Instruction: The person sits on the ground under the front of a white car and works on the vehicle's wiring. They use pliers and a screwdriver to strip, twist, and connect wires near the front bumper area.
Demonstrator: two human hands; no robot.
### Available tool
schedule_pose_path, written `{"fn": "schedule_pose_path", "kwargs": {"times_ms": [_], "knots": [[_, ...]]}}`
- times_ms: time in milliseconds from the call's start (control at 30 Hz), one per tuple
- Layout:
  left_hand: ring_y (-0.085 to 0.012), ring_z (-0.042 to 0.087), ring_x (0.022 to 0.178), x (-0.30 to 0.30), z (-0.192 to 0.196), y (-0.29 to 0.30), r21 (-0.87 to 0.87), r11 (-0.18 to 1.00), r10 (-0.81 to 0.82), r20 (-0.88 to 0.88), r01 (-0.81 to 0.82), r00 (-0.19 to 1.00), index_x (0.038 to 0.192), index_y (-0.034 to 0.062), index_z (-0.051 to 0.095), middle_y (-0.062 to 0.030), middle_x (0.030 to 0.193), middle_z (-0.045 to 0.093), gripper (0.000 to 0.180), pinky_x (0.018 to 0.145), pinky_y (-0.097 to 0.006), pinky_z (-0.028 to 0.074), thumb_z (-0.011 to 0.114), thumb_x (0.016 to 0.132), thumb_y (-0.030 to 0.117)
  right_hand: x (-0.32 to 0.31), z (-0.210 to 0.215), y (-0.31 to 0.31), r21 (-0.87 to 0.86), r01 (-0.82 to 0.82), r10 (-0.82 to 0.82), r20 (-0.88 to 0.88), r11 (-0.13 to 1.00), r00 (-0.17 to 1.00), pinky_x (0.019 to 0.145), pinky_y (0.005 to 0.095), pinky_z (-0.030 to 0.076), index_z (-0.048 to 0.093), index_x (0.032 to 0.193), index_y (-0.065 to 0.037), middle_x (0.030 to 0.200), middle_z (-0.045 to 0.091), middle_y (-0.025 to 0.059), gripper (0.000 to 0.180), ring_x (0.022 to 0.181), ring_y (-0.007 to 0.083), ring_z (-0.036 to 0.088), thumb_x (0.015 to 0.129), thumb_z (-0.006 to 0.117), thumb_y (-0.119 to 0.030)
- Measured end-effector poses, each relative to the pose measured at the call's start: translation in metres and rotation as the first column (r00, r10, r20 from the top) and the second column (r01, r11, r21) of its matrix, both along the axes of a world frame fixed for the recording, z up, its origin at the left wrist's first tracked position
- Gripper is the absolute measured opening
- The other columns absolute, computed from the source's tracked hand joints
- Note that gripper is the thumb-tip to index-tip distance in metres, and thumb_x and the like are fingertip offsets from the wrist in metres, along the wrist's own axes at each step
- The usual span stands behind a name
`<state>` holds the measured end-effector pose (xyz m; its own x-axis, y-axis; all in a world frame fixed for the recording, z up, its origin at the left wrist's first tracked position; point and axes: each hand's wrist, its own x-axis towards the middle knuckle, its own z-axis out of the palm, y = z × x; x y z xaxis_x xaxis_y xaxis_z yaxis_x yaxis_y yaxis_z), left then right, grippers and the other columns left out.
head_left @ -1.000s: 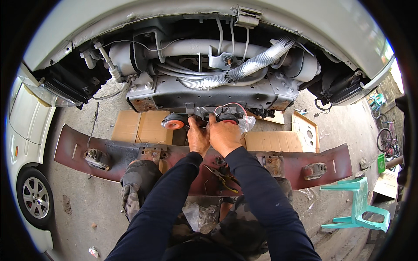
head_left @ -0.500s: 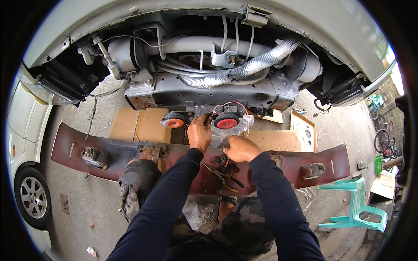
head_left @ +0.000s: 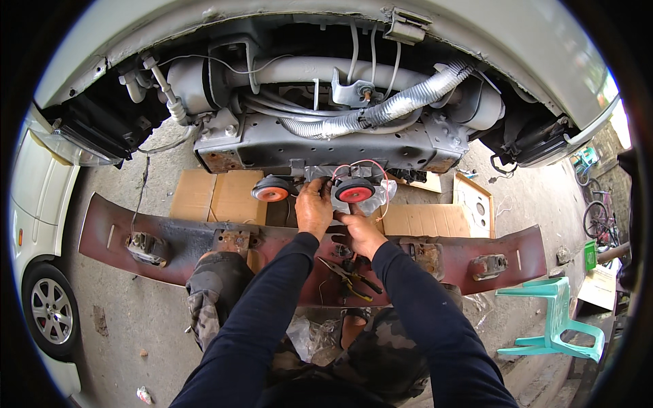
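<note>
Left hand reaches up between two red horns, fingers curled at the bracket under the grey crossmember; what it grips I cannot tell. Right hand sits below the right horn, fingers bent, steadying. Pliers lie on the removed bumper's middle, within reach. Cardboard covers the concrete beneath.

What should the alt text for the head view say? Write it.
Two hands, left and right, reach up at two red horns under a car's stripped front. A rusty bumper lies across cardboard, pliers on it.
</note>
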<state>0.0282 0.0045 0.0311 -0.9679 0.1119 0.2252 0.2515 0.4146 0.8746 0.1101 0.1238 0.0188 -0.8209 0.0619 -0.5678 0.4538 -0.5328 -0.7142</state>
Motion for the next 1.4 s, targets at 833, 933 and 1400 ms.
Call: {"fn": "schedule_pose_path", "kwargs": {"times_ms": [833,933,1400], "knots": [[-0.0259,0.075,0.082,-0.015,0.024,-0.016,0.013,0.982,-0.187,0.179,0.187,0.966,0.109,-0.0026,0.074,-0.0191,0.090,0.076,0.024,0.075,-0.036,0.056,0.069,0.097,0.017,-0.031,-0.038,-0.012,0.407,0.300,-0.119,-0.415,0.863,0.902,0.070,0.0306,0.054,0.067,0.112,-0.005,0.095,0.074,0.0048,0.023,0.081,0.0136,0.068,0.089,0.074,-0.007],[-0.0226,0.074,0.071,-0.017,0.014,-0.012,-0.005,0.978,-0.199,0.255,0.207,0.946,0.109,-0.0031,0.074,-0.0170,0.090,0.077,0.023,0.069,-0.036,0.057,0.068,0.097,0.016,-0.027,-0.044,-0.028,0.510,0.338,-0.117,-0.416,0.791,0.902,0.066,0.0389,0.055,0.065,0.112,-0.001,0.093,0.075,0.0125,0.025,0.072,0.0241,0.071,0.090,0.074,-0.008],[-0.0208,0.067,0.110,-0.013,-0.004,-0.032,0.459,0.856,-0.362,0.201,0.239,0.910,0.127,-0.0050,0.067,-0.0151,0.118,0.072,0.035,0.096,-0.031,0.051,0.051,0.097,0.005,0.005,0.039,-0.064,0.928,0.335,0.170,-0.361,0.165,0.917,0.085,0.0425,0.055,0.062,0.119,0.003,0.110,0.070,0.0272,0.032,0.101,0.0363,0.072,0.087,0.065,0.000]]}}
